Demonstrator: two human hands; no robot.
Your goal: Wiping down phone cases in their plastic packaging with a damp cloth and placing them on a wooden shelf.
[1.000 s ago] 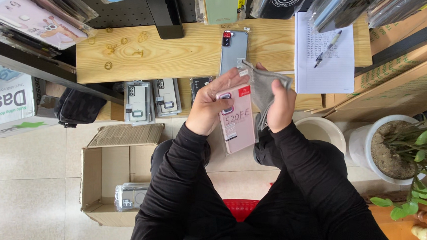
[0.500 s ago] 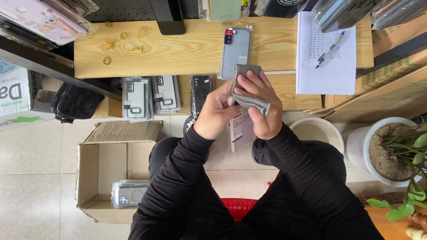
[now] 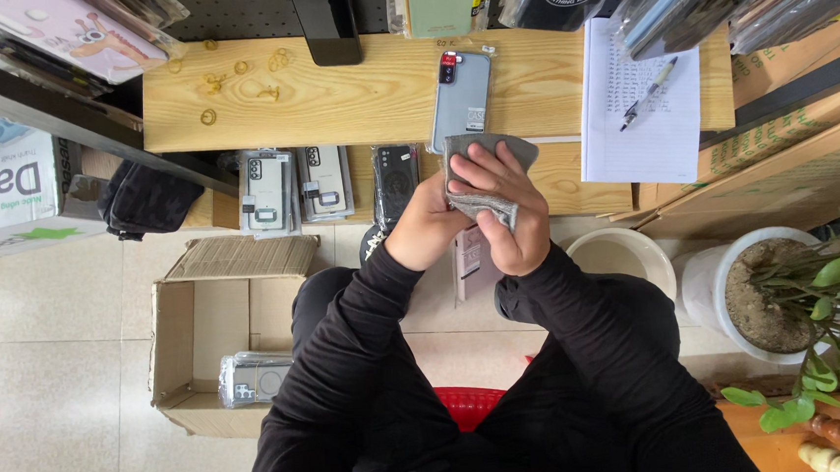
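We look down on a wooden desk [image 3: 332,99], the largest surface in view, with a cardboard box [image 3: 235,338] open on the tiled floor below its left part and a potted plant [image 3: 800,308] at the right edge. On the desk lie a sheet of written paper [image 3: 644,127] with a pen [image 3: 648,92] on it, and a grey phone [image 3: 461,95] resting back-up, its long axis running away from us toward the display rack. Packaged phone cases [image 3: 293,186] lie in a row on the lower shelf. Our two hands meet just below the phone, over the desk's front edge. The right hand [image 3: 502,206] has its fingers curled and clamped on a grey cloth [image 3: 485,177], which is folded over the top of a flat rectangular item [image 3: 471,262]. That item hangs with its long axis running toward our body, its lower end showing below both hands and its upper end hidden under the cloth. The left hand [image 3: 429,225] grips the item from the left side, fingers closed around its edge; we cannot tell exactly where the thumb sits. The cloth lies directly under the right fingertips, so the right hand is the nearer to it, while the left hand bears the item. The phone on the desk lies just beyond the cloth's upper fold, near but apparently not touching it.
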